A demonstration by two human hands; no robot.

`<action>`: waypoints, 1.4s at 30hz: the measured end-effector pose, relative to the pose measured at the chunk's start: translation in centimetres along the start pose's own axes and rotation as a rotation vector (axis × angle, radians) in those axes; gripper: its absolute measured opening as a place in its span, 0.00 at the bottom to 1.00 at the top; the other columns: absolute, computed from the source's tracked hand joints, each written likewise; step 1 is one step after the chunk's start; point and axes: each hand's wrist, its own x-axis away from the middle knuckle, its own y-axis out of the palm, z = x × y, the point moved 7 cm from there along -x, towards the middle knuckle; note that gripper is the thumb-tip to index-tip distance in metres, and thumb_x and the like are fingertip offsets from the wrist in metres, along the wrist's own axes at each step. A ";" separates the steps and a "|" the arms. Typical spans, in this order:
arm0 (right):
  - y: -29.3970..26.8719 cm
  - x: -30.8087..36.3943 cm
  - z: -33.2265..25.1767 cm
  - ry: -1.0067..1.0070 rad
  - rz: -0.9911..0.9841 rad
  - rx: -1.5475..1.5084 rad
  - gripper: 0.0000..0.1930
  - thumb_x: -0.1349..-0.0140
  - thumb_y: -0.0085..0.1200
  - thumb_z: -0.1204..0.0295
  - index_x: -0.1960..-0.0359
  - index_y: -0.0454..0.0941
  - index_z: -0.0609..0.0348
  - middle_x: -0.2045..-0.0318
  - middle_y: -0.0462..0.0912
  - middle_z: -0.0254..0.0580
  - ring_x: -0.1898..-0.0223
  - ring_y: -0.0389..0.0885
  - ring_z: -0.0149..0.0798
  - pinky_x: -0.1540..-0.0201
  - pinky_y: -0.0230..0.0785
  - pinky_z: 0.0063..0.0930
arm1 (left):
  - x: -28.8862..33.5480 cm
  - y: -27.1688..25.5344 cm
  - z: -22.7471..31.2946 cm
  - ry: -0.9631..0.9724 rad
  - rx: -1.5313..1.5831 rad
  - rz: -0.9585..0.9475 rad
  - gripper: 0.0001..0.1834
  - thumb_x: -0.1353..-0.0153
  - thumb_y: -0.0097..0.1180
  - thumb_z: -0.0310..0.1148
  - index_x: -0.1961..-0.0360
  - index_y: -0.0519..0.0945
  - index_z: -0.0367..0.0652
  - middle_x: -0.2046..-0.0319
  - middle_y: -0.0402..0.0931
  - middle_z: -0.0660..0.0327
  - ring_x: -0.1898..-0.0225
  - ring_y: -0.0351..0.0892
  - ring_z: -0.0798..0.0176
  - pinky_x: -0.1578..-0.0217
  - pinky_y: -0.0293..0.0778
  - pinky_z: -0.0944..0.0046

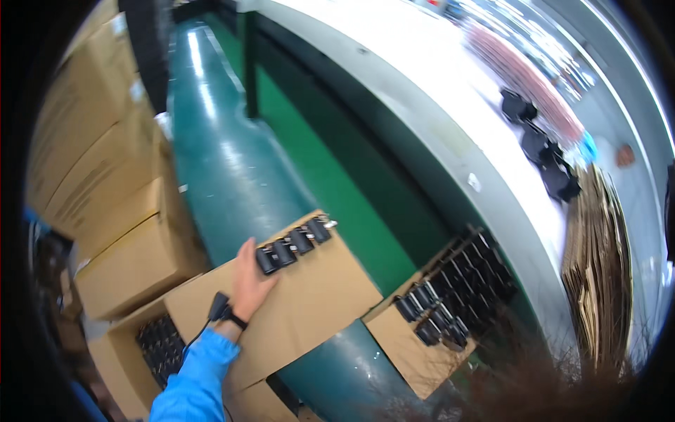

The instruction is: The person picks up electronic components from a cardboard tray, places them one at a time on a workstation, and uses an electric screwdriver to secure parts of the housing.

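My left hand (254, 283) reaches in from the lower left in a blue sleeve (195, 383). Its fingers are stretched out and the thumb stands apart, right at the near end of a short row of black blocky parts (284, 252). It seems to touch the nearest one, but I cannot see a grip. The row lies along the far edge of a brown cardboard flap (316, 285). A black strap (235, 319) with a small dark device (219, 307) and a cable is on my wrist. My right hand is out of view.
An open carton (116, 359) holding black parts (160, 344) stands at lower left. Stacked cartons (112, 176) rise behind it. To the right, another carton (422, 362) holds rows of similar parts (457, 288). Beyond are a white table (450, 141) and stacked cardboard sheets (594, 274).
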 end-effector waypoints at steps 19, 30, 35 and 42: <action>-5.6 9.9 5.6 0.372 0.104 0.020 0.28 0.32 0.48 0.52 0.34 0.73 0.50 0.45 0.79 0.51 0.45 0.75 0.56 0.43 0.62 0.51 | 0.3 1.1 1.2 -0.046 0.106 -0.017 0.55 0.53 0.69 0.22 0.24 0.54 0.37 0.30 0.57 0.41 0.30 0.59 0.35 0.28 0.55 0.46; -8.6 13.6 10.0 0.431 0.120 0.034 0.27 0.32 0.47 0.56 0.34 0.72 0.53 0.41 0.76 0.52 0.40 0.71 0.56 0.38 0.58 0.52 | 0.5 1.9 0.1 -0.004 0.084 0.006 0.52 0.48 0.69 0.24 0.23 0.55 0.41 0.30 0.59 0.43 0.29 0.58 0.37 0.28 0.54 0.46; -8.9 14.5 10.5 0.441 0.123 0.037 0.27 0.33 0.46 0.57 0.34 0.72 0.54 0.39 0.75 0.52 0.38 0.69 0.56 0.36 0.56 0.53 | 0.5 2.0 0.2 -0.002 0.081 0.017 0.53 0.50 0.68 0.21 0.23 0.55 0.41 0.30 0.59 0.42 0.29 0.59 0.37 0.28 0.54 0.46; -9.3 14.8 10.4 0.448 0.148 0.010 0.27 0.33 0.46 0.59 0.34 0.72 0.55 0.37 0.73 0.53 0.35 0.67 0.56 0.33 0.53 0.54 | 0.8 0.6 0.9 0.040 0.276 0.036 0.54 0.50 0.65 0.19 0.22 0.53 0.41 0.30 0.60 0.44 0.28 0.59 0.41 0.27 0.52 0.49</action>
